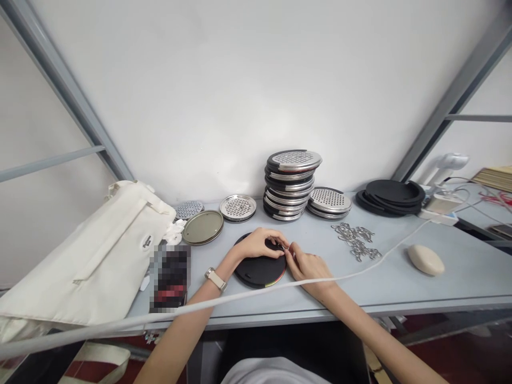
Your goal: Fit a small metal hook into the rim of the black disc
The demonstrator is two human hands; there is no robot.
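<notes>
Your left hand [260, 244] arches over the black disc [262, 273], which lies on the table [384, 290] right in front of you. Your right hand [312, 266] comes in at the disc's right edge, thumb and forefinger close together. The fingertips of both your hands meet at a small shiny piece [282, 247] there; you have bent fingers on each side, but I cannot tell which hand grips it, or how firmly. The disc has a thin colored line along its near right edge.

Behind your hands stands a tall stack of metal graters [290, 186], with a shorter stack [330, 200] just beside it on the right. Left of the tall one you have a single grater [238, 206] and an olive lid [203, 226]. Loose metal clips [356, 240] lie to the right of your right hand. A white cable [340, 278] crosses in front of both your arms.
</notes>
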